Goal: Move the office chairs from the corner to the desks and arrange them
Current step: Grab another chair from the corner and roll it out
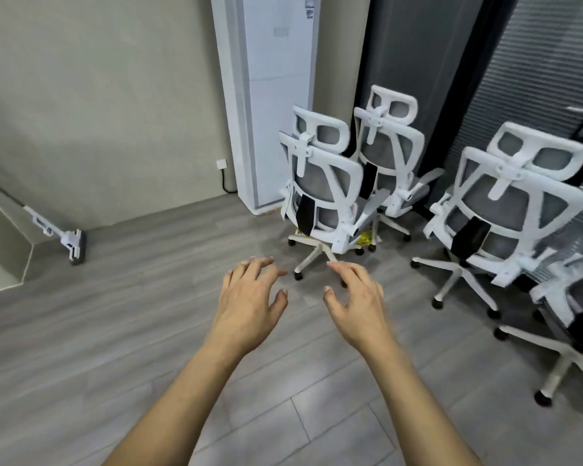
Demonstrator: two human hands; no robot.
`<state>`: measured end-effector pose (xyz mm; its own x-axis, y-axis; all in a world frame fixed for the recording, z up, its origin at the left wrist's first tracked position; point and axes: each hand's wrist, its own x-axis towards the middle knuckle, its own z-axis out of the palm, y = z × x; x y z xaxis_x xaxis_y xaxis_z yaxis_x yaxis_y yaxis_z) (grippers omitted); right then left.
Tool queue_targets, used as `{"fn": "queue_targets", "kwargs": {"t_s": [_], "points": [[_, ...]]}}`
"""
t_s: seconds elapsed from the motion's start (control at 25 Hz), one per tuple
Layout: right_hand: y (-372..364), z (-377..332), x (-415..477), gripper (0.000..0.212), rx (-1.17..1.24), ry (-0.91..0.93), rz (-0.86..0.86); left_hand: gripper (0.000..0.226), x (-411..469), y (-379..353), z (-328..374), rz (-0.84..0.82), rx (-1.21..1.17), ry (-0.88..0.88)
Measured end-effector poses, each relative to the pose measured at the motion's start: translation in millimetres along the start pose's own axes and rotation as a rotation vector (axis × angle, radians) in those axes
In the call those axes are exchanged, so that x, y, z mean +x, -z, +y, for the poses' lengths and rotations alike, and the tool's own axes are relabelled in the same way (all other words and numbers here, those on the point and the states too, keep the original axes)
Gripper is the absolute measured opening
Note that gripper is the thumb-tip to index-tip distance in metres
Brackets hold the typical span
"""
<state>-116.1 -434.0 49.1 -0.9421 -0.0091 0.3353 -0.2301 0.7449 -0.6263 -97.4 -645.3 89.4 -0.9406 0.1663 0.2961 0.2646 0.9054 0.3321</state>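
Observation:
Several white-framed office chairs with grey mesh backs stand in the corner, their backs turned to me. The nearest chair [320, 183] is straight ahead, a second chair [389, 146] stands behind it, a third chair [505, 210] is to the right, and part of a fourth chair [576, 317] shows at the right edge. My left hand [249, 304] and my right hand [357, 304] are stretched out side by side over the floor, fingers spread and relaxed, holding nothing. Both hands are short of the nearest chair and touch nothing.
A tall white standing air conditioner [270, 95] fills the corner behind the chairs, with a wall socket [221, 164] and cable beside it. A vacuum cleaner [64, 238] leans against the left wall. Dark glass partitions [535, 79] run along the right. Grey plank floor [148, 331] lies around me.

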Motion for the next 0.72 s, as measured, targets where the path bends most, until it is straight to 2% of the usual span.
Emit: {"fn": "queue_targets", "kwargs": {"t_s": [0.32, 0.52, 0.72], "points": [[-93, 20, 245, 0.045, -0.032, -0.014, 0.028, 0.032, 241, -43, -129, -0.003, -0.028, -0.002], [-148, 36, 383, 0.040, -0.068, -0.149, 0.103, 0.032, 394, -69, -211, -0.053, -0.066, -0.080], [-177, 60, 487, 0.041, -0.101, -0.282, 0.200, 0.033, 537, -102, -246, -0.120, -0.119, -0.216]]}}
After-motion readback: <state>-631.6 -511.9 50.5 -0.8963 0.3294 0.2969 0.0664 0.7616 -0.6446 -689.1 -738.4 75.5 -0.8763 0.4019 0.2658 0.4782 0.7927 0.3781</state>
